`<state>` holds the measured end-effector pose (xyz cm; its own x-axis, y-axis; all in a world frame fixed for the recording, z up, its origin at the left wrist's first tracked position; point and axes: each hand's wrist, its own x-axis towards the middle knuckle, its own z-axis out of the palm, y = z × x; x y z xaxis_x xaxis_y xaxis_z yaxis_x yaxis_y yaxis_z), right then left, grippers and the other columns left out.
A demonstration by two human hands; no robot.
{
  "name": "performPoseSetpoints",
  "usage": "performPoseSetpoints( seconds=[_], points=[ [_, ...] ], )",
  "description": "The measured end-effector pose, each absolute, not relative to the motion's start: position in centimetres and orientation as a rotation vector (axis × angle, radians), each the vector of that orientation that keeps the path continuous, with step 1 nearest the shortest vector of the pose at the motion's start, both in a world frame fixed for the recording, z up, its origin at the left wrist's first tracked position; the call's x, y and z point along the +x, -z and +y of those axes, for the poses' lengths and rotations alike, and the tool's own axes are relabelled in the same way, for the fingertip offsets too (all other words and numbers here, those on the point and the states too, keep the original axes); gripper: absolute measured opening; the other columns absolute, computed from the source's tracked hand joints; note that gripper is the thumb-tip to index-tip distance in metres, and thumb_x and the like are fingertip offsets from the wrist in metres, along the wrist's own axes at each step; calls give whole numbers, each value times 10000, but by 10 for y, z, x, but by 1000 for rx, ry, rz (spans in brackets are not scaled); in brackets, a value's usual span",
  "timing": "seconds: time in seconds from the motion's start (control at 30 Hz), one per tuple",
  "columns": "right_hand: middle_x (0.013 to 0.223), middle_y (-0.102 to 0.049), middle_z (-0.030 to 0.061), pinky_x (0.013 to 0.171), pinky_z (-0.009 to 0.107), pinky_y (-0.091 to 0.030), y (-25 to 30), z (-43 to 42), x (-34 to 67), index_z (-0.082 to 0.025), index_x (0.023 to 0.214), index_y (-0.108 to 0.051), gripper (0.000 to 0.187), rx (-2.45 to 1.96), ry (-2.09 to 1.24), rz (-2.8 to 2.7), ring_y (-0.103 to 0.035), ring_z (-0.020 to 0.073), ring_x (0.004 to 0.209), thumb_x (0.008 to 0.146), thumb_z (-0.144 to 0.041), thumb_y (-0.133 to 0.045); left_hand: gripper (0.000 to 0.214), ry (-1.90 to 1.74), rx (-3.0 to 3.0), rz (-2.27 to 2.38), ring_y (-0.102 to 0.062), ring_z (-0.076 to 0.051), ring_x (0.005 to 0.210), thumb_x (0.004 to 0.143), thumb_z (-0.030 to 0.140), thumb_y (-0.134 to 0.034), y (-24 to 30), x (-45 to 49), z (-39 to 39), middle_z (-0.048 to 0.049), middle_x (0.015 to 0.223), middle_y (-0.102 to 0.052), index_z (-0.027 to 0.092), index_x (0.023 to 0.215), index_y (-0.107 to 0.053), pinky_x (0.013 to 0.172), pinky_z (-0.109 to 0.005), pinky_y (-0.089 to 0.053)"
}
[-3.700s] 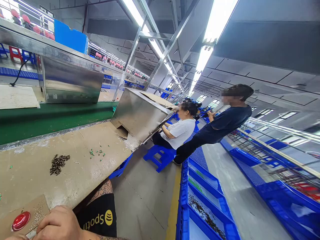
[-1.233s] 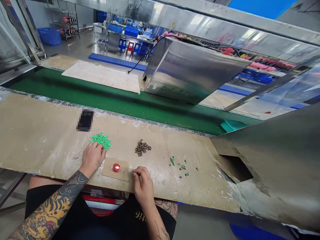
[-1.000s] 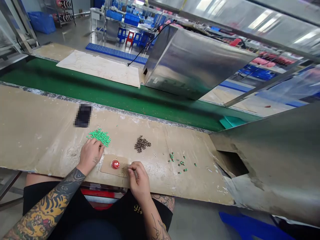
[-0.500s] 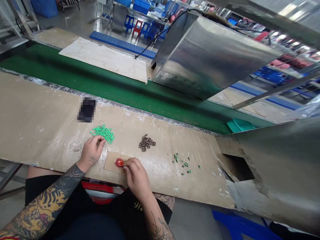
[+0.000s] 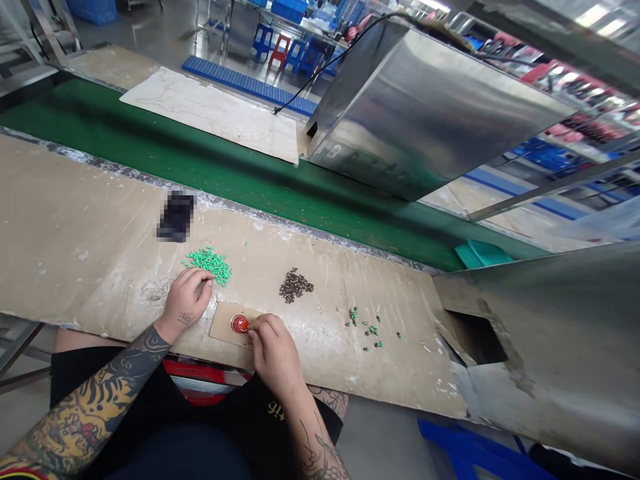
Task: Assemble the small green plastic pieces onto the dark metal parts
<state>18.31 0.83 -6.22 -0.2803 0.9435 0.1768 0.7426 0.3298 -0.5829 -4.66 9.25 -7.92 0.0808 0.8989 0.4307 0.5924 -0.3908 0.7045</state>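
Left hand (image 5: 186,301) low on a worn tan worktop (image 5: 90,220), fingers curled inward and bunched, tips just at the near edge of a heap of green beads (image 5: 209,265); whether those fingers pinch anything, impossible to tell. Right hand (image 5: 275,353) over a brown card pad (image 5: 225,323), fingers pressed together in a tight pinch, tips just beside a red domed button (image 5: 240,324) on the card; anything between them hidden or too small to make out. Beyond the right hand, a heap of brown beads (image 5: 296,285), and farther right, 1 loose scatter of green beads (image 5: 365,328). Above the left hand, a pixelated dark rectangle (image 5: 176,215), blurred past naming.

Along the far edge of the worktop, a green conveyor belt (image 5: 150,150), with a stainless steel hood (image 5: 430,113) above it and a marble-patterned sheet (image 5: 210,113) beyond. At the right end, a 2nd steel hood (image 5: 550,320) with a dark square opening. On the black garment (image 5: 235,427) in the lap, yellow lettering, upside down, only "tif" legible. Tiger tattoo in orange and yellow on the left forearm (image 5: 95,407); dark line tattoo on the right forearm (image 5: 320,453).
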Motion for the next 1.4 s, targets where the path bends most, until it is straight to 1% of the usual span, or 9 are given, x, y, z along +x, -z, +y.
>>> performPoseSetpoints(
  seconds=[0.7, 0.9, 1.03, 1.23, 1.4],
  points=[
    [974, -637, 87, 808, 413, -525, 62, 8, 185, -208, 995, -636, 187, -1488, -525, -2082, -583, 245, 918, 993, -113, -474, 138, -1237, 2023, 1465, -665, -226, 932, 961, 173, -528, 80, -46, 92, -70, 943, -711, 183, 948, -665, 863, -353, -529],
    [938, -640, 80, 792, 397, -526, 68, 16, 196, -208, 928, -623, 172, -1573, -450, -2091, -590, 246, 890, 971, -105, -492, 147, -1223, 2015, 1475, -666, -226, 935, 963, 188, -519, 79, -46, 93, -72, 948, -717, 187, 952, -666, 868, -359, -538],
    [938, -644, 81, 797, 389, -508, 75, 25, 198, -208, 918, -637, 189, -1604, -412, -2123, -590, 246, 884, 963, -91, -496, 147, -1214, 1995, 1493, -671, -226, 947, 968, 217, -529, 82, -47, 93, -75, 965, -727, 193, 960, -674, 871, -358, -546],
    [890, -636, 75, 757, 367, -473, 79, 35, 192, -215, 869, -641, 194, -1586, -421, -2141, -563, 240, 825, 925, -65, -531, 152, -1222, 1947, 1493, -701, -224, 938, 958, 256, -579, 82, -47, 91, -82, 976, -756, 182, 978, -710, 872, -350, -567],
    [870, -626, 65, 769, 353, -490, 68, 31, 195, -217, 836, -611, 193, -1554, -469, -2042, -581, 228, 831, 920, -69, -521, 188, -1250, 1881, 1441, -736, -225, 921, 949, 286, -596, 78, -49, 86, -75, 976, -795, 202, 940, -764, 885, -362, -590]
  ],
)
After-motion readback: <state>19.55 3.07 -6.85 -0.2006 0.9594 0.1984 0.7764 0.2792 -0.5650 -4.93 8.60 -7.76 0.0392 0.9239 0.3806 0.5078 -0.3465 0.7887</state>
